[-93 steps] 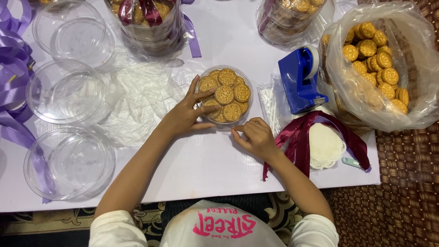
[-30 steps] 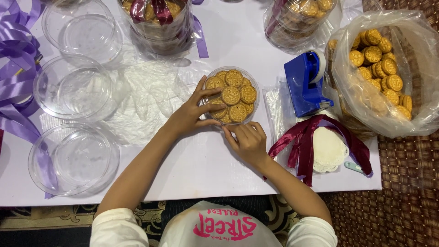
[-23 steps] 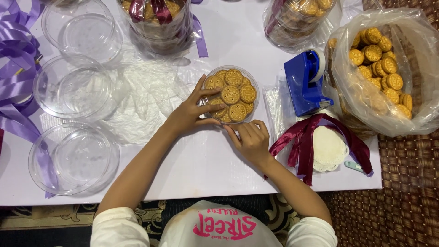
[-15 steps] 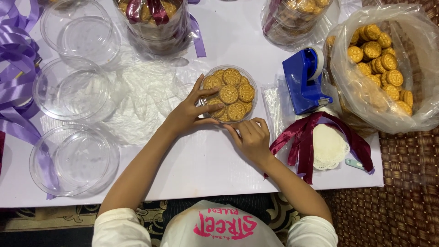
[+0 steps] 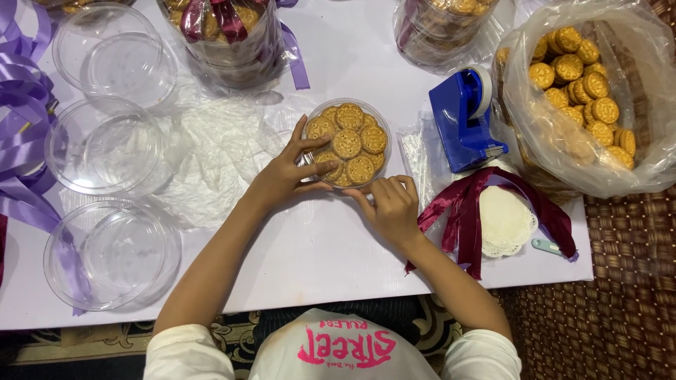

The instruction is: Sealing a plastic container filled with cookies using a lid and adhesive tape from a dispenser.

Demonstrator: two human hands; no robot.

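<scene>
A clear round plastic tub [image 5: 384, 123] packed with golden patterned cookies [image 5: 347, 143] stands on the white table [image 5: 317, 246]. My left hand [image 5: 285, 172] grips the tub's left side, fingers spread over its rim and top cookies. My right hand [image 5: 391, 204] presses against the tub's near edge, fingers curled at its wall. Both forearms reach in from the bottom of the view.
Three empty clear tubs [image 5: 105, 144] and purple ribbons [image 5: 21, 134] lie at left. Ribboned filled tubs [image 5: 225, 32] stand at the back. A blue tape dispenser [image 5: 465, 123], a maroon ribbon [image 5: 468, 207] over white doilies [image 5: 503, 218], and a plastic bag of cookies [image 5: 584, 91] sit at right.
My right hand has crept up from the table to the tub's near edge. My left hand keeps its hold on the tub; the view shifted slightly.
</scene>
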